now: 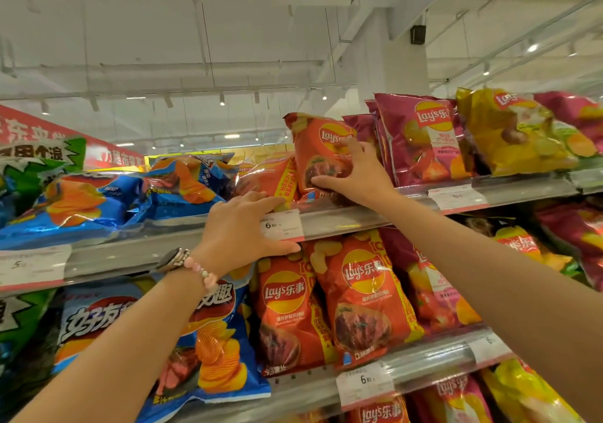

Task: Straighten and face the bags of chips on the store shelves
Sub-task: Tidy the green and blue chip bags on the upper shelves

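Observation:
An upright orange Lay's bag stands on the top shelf. My right hand grips its front and lower edge. Beside it on the left, a second orange bag lies tilted back. My left hand rests with spread fingers on the shelf's front rail at that bag's lower corner, next to the 6.80 price tag; it holds nothing. Magenta bags and a yellow bag stand to the right on the same shelf.
Blue ridged-chip bags lie slumped on the top shelf at left, with green bags beyond. The lower shelf carries upright orange bags, a large blue bag and magenta bags. Ceiling beams and lights are overhead.

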Demonstrator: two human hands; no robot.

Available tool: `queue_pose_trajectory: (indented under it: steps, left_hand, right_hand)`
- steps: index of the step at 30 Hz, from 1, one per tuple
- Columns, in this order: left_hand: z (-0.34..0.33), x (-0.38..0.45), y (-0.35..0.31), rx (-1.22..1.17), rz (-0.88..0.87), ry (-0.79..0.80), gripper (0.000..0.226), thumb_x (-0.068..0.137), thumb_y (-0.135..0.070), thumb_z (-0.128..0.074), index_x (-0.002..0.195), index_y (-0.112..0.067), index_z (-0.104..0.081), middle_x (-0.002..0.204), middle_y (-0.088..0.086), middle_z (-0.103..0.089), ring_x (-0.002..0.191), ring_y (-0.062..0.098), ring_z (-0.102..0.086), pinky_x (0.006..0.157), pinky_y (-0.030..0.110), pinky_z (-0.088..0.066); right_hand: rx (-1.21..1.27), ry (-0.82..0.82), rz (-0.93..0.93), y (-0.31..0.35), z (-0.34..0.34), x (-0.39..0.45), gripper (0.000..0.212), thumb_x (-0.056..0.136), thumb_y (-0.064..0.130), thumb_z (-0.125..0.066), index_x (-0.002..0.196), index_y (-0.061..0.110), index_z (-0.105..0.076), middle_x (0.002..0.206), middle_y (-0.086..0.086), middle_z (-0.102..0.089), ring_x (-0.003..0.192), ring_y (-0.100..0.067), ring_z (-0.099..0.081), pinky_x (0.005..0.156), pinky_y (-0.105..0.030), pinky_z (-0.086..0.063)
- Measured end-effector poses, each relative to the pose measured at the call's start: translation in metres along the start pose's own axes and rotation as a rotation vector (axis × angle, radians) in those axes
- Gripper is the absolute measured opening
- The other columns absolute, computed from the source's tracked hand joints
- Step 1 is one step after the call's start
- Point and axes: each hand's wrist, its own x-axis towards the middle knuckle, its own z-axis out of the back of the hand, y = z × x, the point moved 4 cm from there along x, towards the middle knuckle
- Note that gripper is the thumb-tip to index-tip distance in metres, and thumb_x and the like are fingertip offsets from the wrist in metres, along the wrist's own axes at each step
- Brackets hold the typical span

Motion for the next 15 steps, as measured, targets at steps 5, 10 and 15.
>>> queue_pose_trajectory:
  steps: [5,10,15]
  left_hand:
    - [0.008,0.006,-0.003,-0.07,0.001,0.09,0.103,0.047,-0.095,-0.042,0.132,-0.037,-0.048,0.12,-0.006,-0.049,0.113,0.018,-0.046,0.093,0.04,-0.043]
    - [0.012,0.035,-0.004,-0.254,0.141,-0.043,0.056,0.088,-0.063,-0.041,0.133,-0.03,-0.05,0.126,0.009,-0.044,0.121,0.03,-0.039,0.1,0.052,-0.039]
    - [0.001,0.066,-0.002,-0.253,0.354,0.115,0.095,0.075,-0.066,-0.063,0.15,-0.028,-0.017,0.151,0.018,-0.022,0.137,0.04,-0.027,0.107,0.053,-0.034]
  right_hand:
    - [-0.159,-0.048,-0.021,0.002,-0.001,-0.005,0.078,0.071,0.058,-0.071,0.136,0.03,-0.038,0.15,-0.006,-0.026,0.13,-0.029,-0.04,0.097,-0.049,-0.046]
    - [-0.173,-0.027,-0.02,0.004,0.0,-0.007,0.079,0.072,0.058,-0.07,0.137,0.028,-0.037,0.151,-0.007,-0.023,0.133,-0.03,-0.038,0.099,-0.05,-0.044]
    - [-0.152,0.02,-0.015,0.001,0.002,-0.007,0.083,0.07,0.063,-0.069,0.138,0.03,-0.035,0.153,-0.006,-0.019,0.134,-0.029,-0.036,0.102,-0.049,-0.043]
